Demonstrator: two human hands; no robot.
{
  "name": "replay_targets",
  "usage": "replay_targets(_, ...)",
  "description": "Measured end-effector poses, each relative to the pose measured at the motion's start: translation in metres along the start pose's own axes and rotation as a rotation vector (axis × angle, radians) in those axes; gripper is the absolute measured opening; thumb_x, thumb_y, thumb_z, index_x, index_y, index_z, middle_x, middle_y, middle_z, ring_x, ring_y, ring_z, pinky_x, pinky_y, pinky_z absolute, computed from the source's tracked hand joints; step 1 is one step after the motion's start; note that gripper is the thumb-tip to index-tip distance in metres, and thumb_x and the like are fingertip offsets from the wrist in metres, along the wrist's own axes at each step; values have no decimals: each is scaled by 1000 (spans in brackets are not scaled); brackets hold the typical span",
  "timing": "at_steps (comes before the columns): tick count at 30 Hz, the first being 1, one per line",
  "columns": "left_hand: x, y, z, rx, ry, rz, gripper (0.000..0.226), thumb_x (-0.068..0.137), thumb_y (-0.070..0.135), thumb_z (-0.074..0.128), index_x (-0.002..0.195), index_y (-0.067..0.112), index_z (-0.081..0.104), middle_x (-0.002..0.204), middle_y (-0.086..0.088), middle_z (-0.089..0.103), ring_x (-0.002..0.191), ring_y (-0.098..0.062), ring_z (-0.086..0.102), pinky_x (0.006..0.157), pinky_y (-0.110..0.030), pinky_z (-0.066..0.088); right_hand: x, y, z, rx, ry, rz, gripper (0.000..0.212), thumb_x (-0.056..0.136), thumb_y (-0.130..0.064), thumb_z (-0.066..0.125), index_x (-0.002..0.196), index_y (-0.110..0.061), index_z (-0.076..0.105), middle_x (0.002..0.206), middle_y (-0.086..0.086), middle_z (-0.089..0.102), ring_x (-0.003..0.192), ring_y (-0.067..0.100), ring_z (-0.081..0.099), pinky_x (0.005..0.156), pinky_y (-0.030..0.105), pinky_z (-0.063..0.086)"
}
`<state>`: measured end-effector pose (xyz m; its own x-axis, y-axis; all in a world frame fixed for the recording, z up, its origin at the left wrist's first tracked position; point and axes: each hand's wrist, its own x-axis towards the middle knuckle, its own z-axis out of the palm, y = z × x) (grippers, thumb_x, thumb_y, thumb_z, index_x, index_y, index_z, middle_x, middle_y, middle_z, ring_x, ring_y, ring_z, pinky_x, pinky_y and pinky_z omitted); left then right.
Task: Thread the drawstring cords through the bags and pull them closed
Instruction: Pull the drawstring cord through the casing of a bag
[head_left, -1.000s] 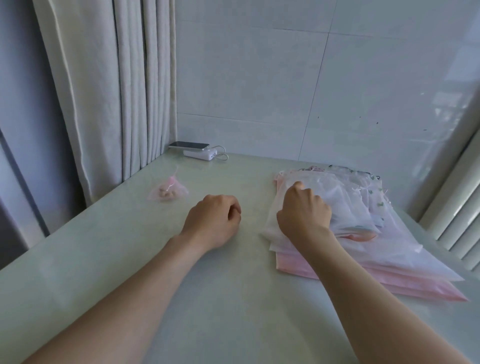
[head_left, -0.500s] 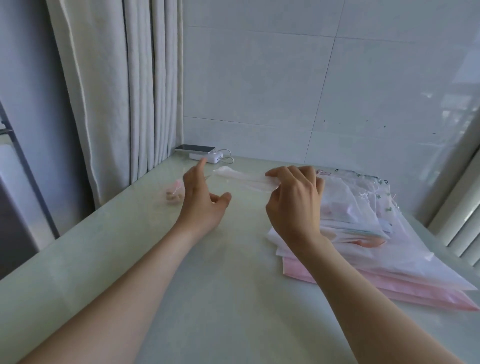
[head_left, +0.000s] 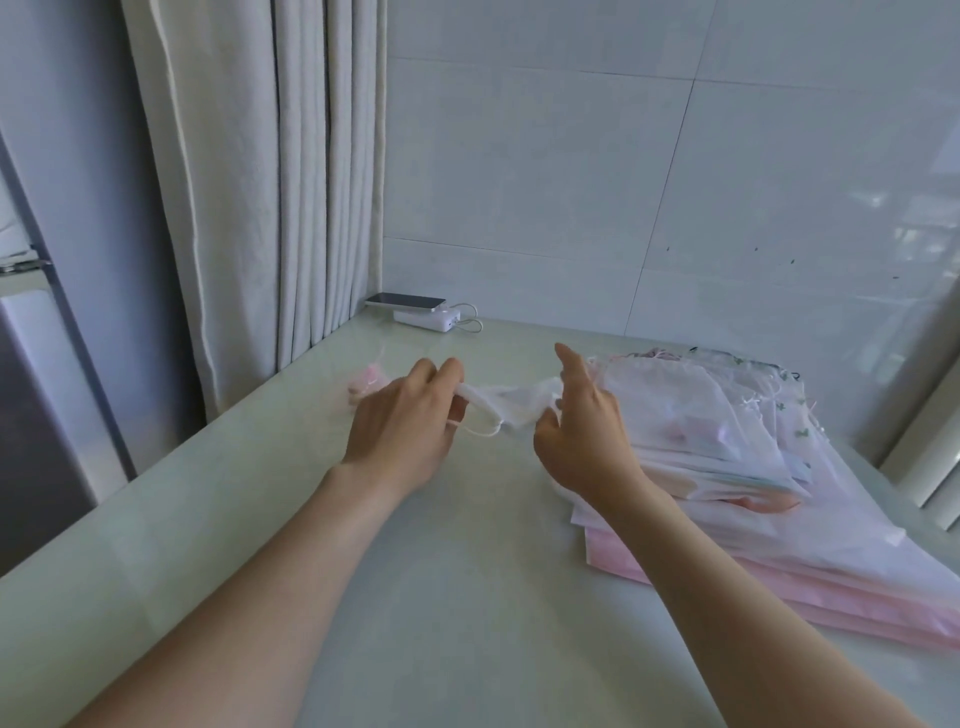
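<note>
Sideways, sheer bag (head_left: 511, 410) stretched left-right, left hand (head_left: 400, 431) and right hand (head_left: 582, 441) pinching ends

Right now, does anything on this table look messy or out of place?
Only mildly: the pile of bags is fanned unevenly, edges askew, and one small pink bag lies alone by the curtain. Nothing looks spilled or damaged.

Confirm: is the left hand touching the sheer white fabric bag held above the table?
Touching. Head view shows the left hand pinching the left end of the sheer white fabric bag; no gap.
</note>
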<state>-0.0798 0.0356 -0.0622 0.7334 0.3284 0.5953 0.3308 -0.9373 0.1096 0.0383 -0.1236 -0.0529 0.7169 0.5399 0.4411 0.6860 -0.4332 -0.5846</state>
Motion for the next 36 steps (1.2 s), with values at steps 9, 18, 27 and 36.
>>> replay_targets(9,4,19,-3,153,-6,-41,22,106,44,45,100,23,44,98,-1,70,89,-38,70,66,-37,42,-5,-18,-8,109,50,118,69,70,-85,64,102,-25,71,71,-3,74,74,14,72,73,35,58)
replay_targets(18,3,9,12,-127,38,-80,22,109,26,45,110,9,59,101,-12,63,88,-37,65,67,-38,38,1,-2,-14,421,25,165,27,103,-2,48,113,-9,72,86,10,76,59,23,74,58,42,64)
replay_targets(27,8,6,7,-116,-47,-308,21,102,2,41,115,11,54,98,-12,64,100,-39,59,76,-40,36,9,0,-24,905,-125,338,28,95,-6,52,113,-11,73,61,-3,41,49,14,32,48,26,26)
replay_targets(36,9,11,0,-353,22,-455,47,111,43,27,76,17,45,79,0,55,91,-33,51,86,-43,39,11,3,-25,1084,12,513,26,99,-1,50,116,-9,69,55,-8,34,47,12,27,43,24,25)
